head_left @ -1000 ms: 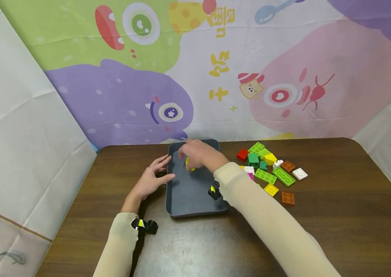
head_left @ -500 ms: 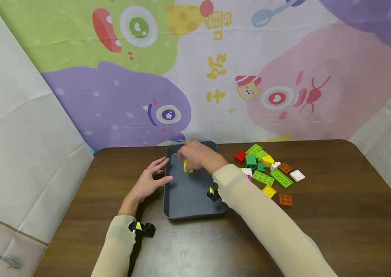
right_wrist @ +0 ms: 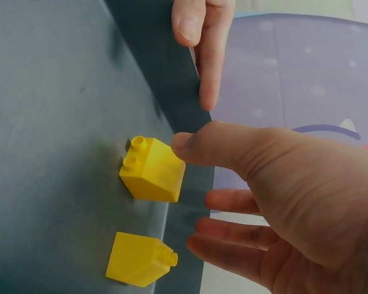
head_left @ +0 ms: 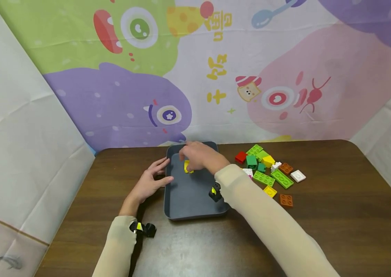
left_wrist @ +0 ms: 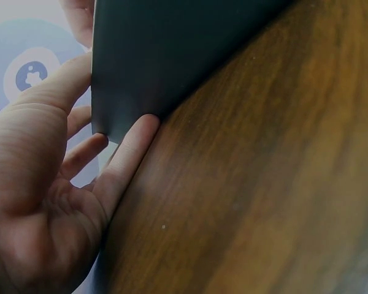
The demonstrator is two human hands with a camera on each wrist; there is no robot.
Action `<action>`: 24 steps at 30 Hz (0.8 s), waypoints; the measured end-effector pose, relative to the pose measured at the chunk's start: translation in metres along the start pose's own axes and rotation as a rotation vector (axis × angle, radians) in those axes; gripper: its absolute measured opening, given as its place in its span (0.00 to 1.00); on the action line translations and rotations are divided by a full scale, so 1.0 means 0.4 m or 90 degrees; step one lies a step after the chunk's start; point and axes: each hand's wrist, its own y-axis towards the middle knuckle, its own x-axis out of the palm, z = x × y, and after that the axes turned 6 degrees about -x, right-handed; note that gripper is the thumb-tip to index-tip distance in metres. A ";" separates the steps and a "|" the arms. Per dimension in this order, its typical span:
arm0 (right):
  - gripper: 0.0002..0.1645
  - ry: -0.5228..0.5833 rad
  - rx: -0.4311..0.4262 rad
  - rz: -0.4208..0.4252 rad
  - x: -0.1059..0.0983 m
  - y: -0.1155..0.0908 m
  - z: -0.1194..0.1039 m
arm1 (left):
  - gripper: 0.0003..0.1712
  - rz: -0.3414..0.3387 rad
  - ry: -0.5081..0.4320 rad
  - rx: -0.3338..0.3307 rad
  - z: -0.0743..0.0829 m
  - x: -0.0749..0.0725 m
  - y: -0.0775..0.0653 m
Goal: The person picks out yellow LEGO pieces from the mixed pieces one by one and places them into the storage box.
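Note:
My left hand [head_left: 149, 182] rests against the left side of the dark grey tray [head_left: 195, 204], thumb over its rim. In the left wrist view, fingertips [left_wrist: 150, 122] touch the tray's outer wall. Over the tray's far left part is my right hand [head_left: 200, 156]. Its thumb touches or nearly touches the corner of a yellow sloped toy brick [right_wrist: 153, 171], studs facing left in the right wrist view. The other visible fingers stand loosely bent, apart from the brick; how the index finger lies is partly hidden. A second yellow sloped brick [right_wrist: 141, 260] lies beside it, untouched.
Loose toy bricks lie right of the tray: a red brick [head_left: 241, 157], green brick [head_left: 251, 161], lime plate [head_left: 282, 179], brown plate [head_left: 286, 200] and white plate [head_left: 298, 176], among several others. All stand on a brown wooden table [head_left: 95, 200] against a printed cloth backdrop [head_left: 129, 96].
The head view shifts slightly. Both hands and the tray keep nearly the same places, with the right hand still over the yellow bricks.

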 end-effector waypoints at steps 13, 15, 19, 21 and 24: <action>0.24 -0.022 0.001 0.015 -0.006 -0.022 0.013 | 0.42 0.004 -0.006 0.000 -0.003 -0.003 0.001; 0.24 -0.021 0.002 0.017 -0.008 -0.026 0.014 | 0.42 0.005 -0.008 0.000 -0.003 -0.003 0.001; 0.25 -0.025 -0.001 0.019 -0.007 -0.035 0.016 | 0.42 0.003 -0.004 -0.003 -0.002 -0.003 0.000; 0.26 -0.030 -0.002 0.015 -0.004 -0.040 0.017 | 0.42 0.001 -0.001 -0.004 -0.001 -0.002 -0.001; 0.27 -0.039 0.001 0.013 -0.001 -0.048 0.018 | 0.42 -0.001 0.002 -0.006 0.002 -0.002 -0.001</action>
